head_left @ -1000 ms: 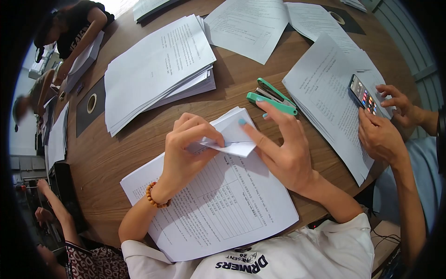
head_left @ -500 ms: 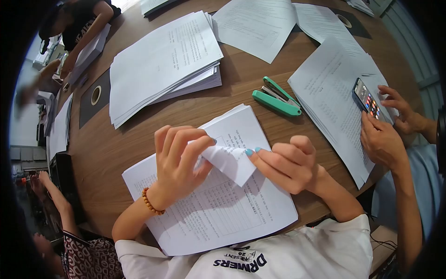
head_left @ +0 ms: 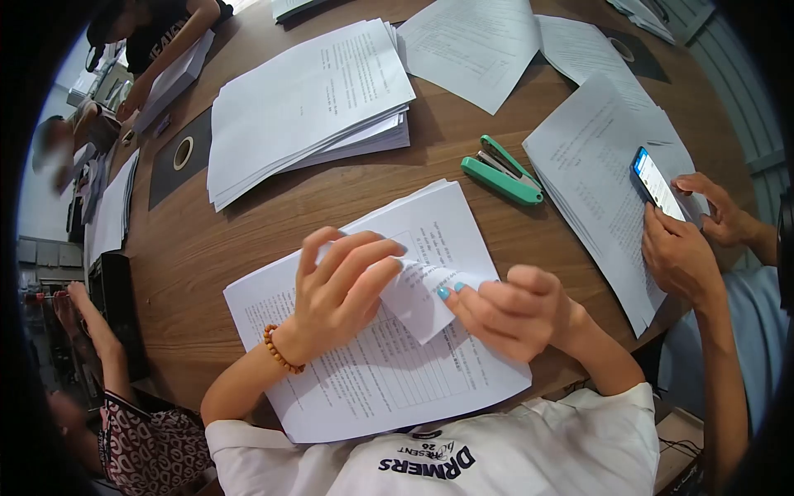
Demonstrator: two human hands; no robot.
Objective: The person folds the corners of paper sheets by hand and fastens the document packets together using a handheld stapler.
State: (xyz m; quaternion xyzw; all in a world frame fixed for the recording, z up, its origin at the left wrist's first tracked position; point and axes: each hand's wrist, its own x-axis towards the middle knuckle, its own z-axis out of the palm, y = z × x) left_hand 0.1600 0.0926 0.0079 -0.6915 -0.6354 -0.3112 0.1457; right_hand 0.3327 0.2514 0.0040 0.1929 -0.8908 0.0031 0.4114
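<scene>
My left hand [head_left: 347, 285], with a wooden bead bracelet at the wrist, pinches one end of a curled piece of printed paper [head_left: 420, 312]. At its other end, my right hand [head_left: 509, 314] has thumb and finger closed on the paper, blue nails showing. I cannot tell whether this piece is loose or a folded part of the top sheet. Both hands are over a stack of printed sheets [head_left: 339, 409] in front of me. Beyond my right hand, a green stapler [head_left: 503, 180] lies on the table.
A thick paper stack [head_left: 306, 107] lies further back on the wooden table [head_left: 186, 310]. At right, another person's hands [head_left: 682, 248] hold a phone [head_left: 657, 186] over printed sheets [head_left: 591, 157]. Other people [head_left: 169, 41] are at the left. A round table hole [head_left: 184, 154] is at the back left.
The view has shifted slightly. My left hand has moved a little to the right and down, still on the paper, and the paper is turned somewhat. The other person's phone screen now shows a white page.
</scene>
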